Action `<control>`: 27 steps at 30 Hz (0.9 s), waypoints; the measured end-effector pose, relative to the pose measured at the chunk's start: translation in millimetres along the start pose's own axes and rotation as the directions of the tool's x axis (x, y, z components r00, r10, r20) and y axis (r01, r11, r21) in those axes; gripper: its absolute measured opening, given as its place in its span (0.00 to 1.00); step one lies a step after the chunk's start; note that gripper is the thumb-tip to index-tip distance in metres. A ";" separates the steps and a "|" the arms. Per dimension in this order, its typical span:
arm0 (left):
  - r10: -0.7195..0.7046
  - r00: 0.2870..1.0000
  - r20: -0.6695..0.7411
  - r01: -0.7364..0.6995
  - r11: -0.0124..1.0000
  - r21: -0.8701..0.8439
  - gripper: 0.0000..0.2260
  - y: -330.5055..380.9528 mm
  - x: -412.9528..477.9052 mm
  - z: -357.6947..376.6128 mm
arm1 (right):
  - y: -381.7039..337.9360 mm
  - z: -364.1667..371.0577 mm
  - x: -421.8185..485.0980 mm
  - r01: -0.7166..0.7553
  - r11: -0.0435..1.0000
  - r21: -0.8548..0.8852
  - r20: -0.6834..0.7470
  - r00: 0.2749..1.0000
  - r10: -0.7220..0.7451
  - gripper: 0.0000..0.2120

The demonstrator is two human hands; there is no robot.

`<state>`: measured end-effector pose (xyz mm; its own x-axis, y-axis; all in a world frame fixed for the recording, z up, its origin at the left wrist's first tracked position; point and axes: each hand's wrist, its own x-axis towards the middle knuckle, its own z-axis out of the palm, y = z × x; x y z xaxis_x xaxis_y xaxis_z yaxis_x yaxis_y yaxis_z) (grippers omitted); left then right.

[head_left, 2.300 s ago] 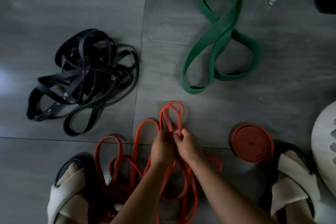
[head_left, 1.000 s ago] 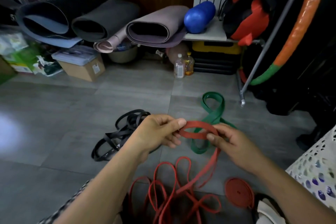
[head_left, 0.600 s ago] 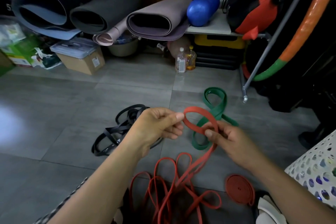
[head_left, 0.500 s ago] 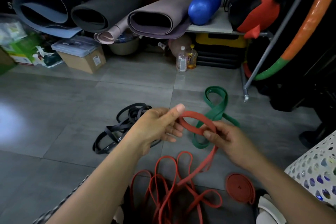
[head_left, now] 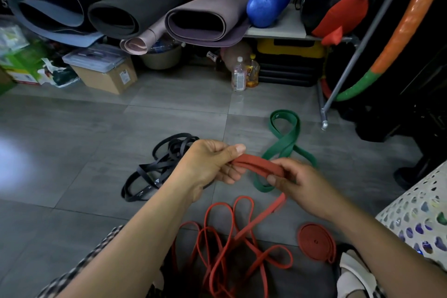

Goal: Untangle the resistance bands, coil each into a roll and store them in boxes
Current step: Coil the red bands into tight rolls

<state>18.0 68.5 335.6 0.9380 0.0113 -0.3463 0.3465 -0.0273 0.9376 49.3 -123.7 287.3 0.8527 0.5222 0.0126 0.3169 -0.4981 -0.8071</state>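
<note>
- While the left hand (head_left: 209, 167) pinches one end of a flattened fold of the red band (head_left: 257, 166), the right hand (head_left: 302, 185) pinches the other end.
- Its remaining length trails down to tangled loops on the floor (head_left: 84, 164).
- A coiled roll (head_left: 315, 242) lies beside them; the green band (head_left: 286, 140) and black bands (head_left: 157, 167) lie beyond.

One red band (head_left: 256, 166), its flattened doubled end pinched between left hand (head_left: 212, 164) and right hand (head_left: 297, 181); the remainder trails into loose loops on the grey floor (head_left: 72, 176) at 6 o'clock. Black band tangle (head_left: 157, 167), 9 o'clock of the hands. Green band (head_left: 285, 145), figure-eight, 1 o'clock. Coiled red roll (head_left: 315, 242), 5 o'clock. Perforated white basket (head_left: 416, 213), 4 o'clock.
</note>
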 end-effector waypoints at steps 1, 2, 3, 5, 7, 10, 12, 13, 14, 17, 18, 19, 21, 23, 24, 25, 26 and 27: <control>0.005 1.000 -0.003 -0.005 1.000 -0.001 0.10 -0.3 -0.1 1.8 | -3.5 0.2 -1.0 -0.020 0.998 0.065 0.036 0.999 0.018 0.12; 0.009 1.000 0.002 -0.009 1.000 0.007 0.10 -1.3 -0.4 4.2 | -7.0 1.6 -2.6 -0.029 0.994 0.108 0.061 0.998 0.023 0.15; 0.011 1.000 0.013 -0.012 1.000 0.018 0.09 -2.6 -1.0 7.3 | -11.4 3.6 -3.8 -0.023 0.992 0.124 0.063 0.998 0.016 0.18; 0.015 0.999 0.040 -0.016 1.000 0.026 0.07 -4.5 -2.4 13.3 | -20.9 8.7 -4.9 0.024 0.990 0.142 0.016 1.000 -0.027 0.18; 0.020 0.999 0.036 -0.020 1.000 -0.003 0.07 -4.9 -2.1 15.8 | -26.2 12.6 -5.0 0.083 0.979 0.184 -0.054 0.996 -0.075 0.13; 0.033 0.999 0.025 -0.032 0.999 -0.032 0.08 -3.3 -1.1 13.1 | -28.2 12.4 -4.7 0.081 0.977 0.200 -0.121 0.991 -0.057 0.09; 0.041 0.999 0.029 -0.040 0.999 -0.022 0.08 -3.9 0.9 11.2 | -27.4 10.0 -4.2 0.065 0.983 0.172 -0.164 0.986 -0.037 0.06; 0.066 0.998 0.021 -0.066 0.998 0.023 0.06 -5.0 1.4 11.6 | -26.7 8.5 -3.8 0.063 0.988 0.139 -0.171 0.984 -0.038 0.04; 0.138 0.990 -0.010 -0.135 0.982 0.134 0.04 -8.0 2.3 11.9 | -27.0 7.3 -3.9 0.058 0.994 0.091 -0.165 0.985 -0.043 0.04; 0.514 0.857 0.037 -0.429 0.673 0.602 0.04 -13.6 2.6 11.3 | -24.3 6.1 -4.2 0.048 0.997 -0.060 -0.112 0.992 -0.054 0.05; 0.560 0.822 0.105 -0.481 0.583 0.654 0.06 -13.5 1.1 10.9 | -22.9 5.1 -4.1 0.056 0.994 -0.092 -0.107 0.992 -0.066 0.05; 0.549 0.819 0.169 -0.504 0.546 0.670 0.07 -12.6 -0.4 10.6 | -21.5 4.0 -4.1 0.066 0.992 -0.110 -0.105 0.991 -0.078 0.04; 0.464 0.850 0.249 -0.493 0.537 0.684 0.07 -10.2 -3.2 9.4 | -18.8 1.4 -3.9 0.062 0.993 -0.102 -0.084 0.994 -0.071 0.07; 0.400 0.882 0.249 -0.451 0.564 0.692 0.10 -10.5 -3.7 10.6 | -19.0 -0.5 -3.3 0.048 0.998 -0.033 -0.043 0.998 -0.049 0.13; 0.392 0.893 0.219 -0.427 0.589 0.686 0.10 -11.3 -3.6 11.9 | -20.4 -0.5 -2.8 0.040 0.999 0.032 -0.022 0.999 -0.040 0.14; 0.382 0.907 0.176 -0.397 0.638 0.659 0.09 -11.4 -3.6 13.0 | -22.2 -0.2 -1.9 0.029 0.993 0.114 -0.004 1.000 -0.029 0.13; 0.351 0.927 0.130 -0.355 0.714 0.603 0.08 -11.3 -4.4 14.1 | -23.9 0.3 -1.3 0.013 0.979 0.203 0.011 1.000 -0.015 0.12; 0.306 0.947 0.094 -0.309 0.797 0.519 0.07 -11.3 -5.6 15.0 | -25.6 0.8 -1.0 -0.003 0.959 0.283 0.021 1.000 -0.003 0.10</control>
<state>8.8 53.8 326.5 0.9949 -0.0912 -0.0436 -0.0131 -0.5442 0.8389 40.0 -110.9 307.5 0.8431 0.5378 0.0030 0.1841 -0.2834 -0.9412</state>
